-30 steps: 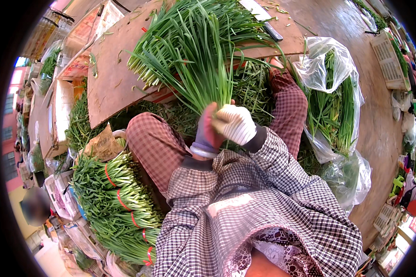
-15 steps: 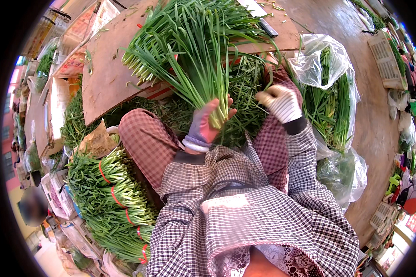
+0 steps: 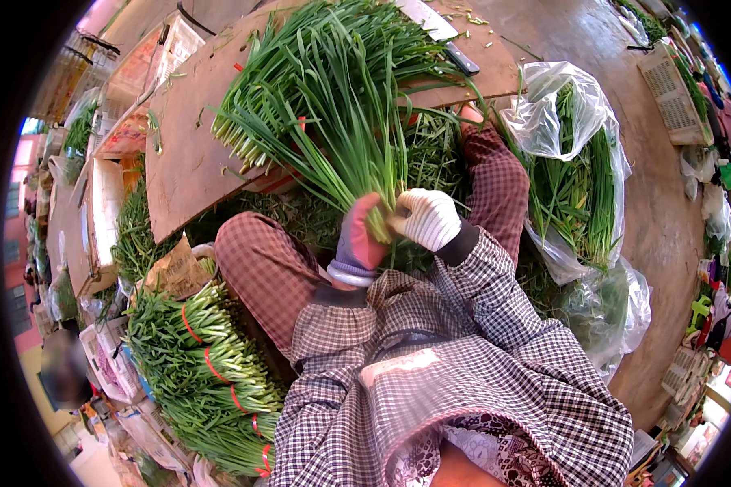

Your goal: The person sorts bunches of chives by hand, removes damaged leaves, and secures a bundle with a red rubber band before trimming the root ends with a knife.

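Observation:
My left hand (image 3: 354, 242), in a grey and pink glove, is closed round the pale lower stems of a bunch of garlic chives (image 3: 374, 162). Their long green leaves fan upward and away from me. My right hand (image 3: 430, 219), in a white ribbed glove, is at the right side of the stem ends, with its fingers curled in and pinching at the stems. Beyond the bunch, a pile of garlic chives (image 3: 280, 73) lies on a brown board (image 3: 183, 154). A knife (image 3: 461, 58) with a dark handle rests on the board's far right part.
Several bundles of chives (image 3: 199, 349) with red bands are stacked at my left. A clear plastic bag (image 3: 573, 122) with more chives stands on the floor at my right. Loose leaves (image 3: 434, 146) lie between my knees. Crates (image 3: 101, 211) stand at the far left.
My right hand has come in leftward and down from above my right knee to the stems. The left hand keeps hold of the bunch, its fingers now wrapped closer. The view has shifted slightly.

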`<state>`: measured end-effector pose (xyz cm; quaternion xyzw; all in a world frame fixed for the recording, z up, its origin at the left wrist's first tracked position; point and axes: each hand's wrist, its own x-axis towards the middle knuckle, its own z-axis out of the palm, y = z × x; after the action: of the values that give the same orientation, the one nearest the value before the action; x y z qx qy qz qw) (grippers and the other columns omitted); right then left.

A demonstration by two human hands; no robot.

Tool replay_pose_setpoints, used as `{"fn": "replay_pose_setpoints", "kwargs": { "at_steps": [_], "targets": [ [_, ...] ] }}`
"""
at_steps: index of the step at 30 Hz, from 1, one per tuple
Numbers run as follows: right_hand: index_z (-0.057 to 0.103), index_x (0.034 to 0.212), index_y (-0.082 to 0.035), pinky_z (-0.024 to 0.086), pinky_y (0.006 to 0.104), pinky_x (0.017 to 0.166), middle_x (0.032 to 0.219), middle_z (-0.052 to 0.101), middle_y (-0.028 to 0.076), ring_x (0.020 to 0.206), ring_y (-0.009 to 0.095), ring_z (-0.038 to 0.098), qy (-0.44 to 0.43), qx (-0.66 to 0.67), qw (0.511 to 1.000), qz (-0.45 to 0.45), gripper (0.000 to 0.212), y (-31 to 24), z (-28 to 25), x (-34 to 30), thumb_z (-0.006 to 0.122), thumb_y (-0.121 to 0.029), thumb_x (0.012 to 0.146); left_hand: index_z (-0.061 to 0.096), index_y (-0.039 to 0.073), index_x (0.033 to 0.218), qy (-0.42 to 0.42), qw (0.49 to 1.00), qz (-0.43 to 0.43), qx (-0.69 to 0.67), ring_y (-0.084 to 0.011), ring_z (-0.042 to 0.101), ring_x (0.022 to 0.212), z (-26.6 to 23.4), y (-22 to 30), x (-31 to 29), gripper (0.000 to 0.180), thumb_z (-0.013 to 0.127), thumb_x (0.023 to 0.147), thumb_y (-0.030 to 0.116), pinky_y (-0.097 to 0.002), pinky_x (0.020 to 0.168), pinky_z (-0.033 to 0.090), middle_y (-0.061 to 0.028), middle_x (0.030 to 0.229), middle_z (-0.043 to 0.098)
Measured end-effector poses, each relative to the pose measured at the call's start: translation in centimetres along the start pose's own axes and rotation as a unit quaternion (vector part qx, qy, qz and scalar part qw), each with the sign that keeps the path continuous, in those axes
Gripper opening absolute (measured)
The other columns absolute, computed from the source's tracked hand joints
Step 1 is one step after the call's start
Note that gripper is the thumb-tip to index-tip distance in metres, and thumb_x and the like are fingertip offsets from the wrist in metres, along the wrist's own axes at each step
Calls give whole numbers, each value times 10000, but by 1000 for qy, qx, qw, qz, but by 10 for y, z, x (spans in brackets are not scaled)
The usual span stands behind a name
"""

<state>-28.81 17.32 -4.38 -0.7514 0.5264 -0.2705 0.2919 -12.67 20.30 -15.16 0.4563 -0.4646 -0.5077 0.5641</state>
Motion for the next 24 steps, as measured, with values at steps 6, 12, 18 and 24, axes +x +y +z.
{"fn": "replay_pose_setpoints", "kwargs": {
  "at_steps": [6, 12, 18, 24],
  "targets": [
    [627, 641, -58, 518, 344, 505, 596, 623, 118, 518, 268, 626, -3, -33, 998, -62, 152, -5, 0, -3, 731, -159, 687, 451, -92, 1332, -84, 867, -281, -403, -288, 564, 1172, 25, 78, 21, 514, 542, 963, 254, -399, 1033, 443, -210, 1304, 557],
    [710, 725, -64, 516, 365, 546, 569, 607, 129, 542, 271, 631, -160, 156, 974, -27, 174, -16, -14, -28, 746, -234, 724, 502, -57, 1283, -58, 833, -324, -445, -180, 661, 959, 17, 76, 21, 395, 591, 947, 129, -461, 999, 495, -132, 1172, 640],
    [713, 738, -54, 494, 365, 527, 582, 616, 124, 533, 248, 626, -190, 201, 960, 41, 207, -17, -6, -15, 696, -252, 794, 432, -1, 1391, -49, 861, -332, -381, -154, 672, 939, 20, 78, 22, 500, 597, 943, 148, -387, 952, 514, -120, 1174, 642],
    [707, 732, -50, 496, 344, 557, 567, 595, 104, 541, 221, 613, -240, 208, 948, 24, 249, -5, -12, -23, 707, -292, 792, 374, -6, 1419, -93, 831, -324, -443, -132, 668, 906, 19, 81, 22, 535, 584, 955, 157, -411, 998, 481, -102, 1124, 653]
  ]
}}
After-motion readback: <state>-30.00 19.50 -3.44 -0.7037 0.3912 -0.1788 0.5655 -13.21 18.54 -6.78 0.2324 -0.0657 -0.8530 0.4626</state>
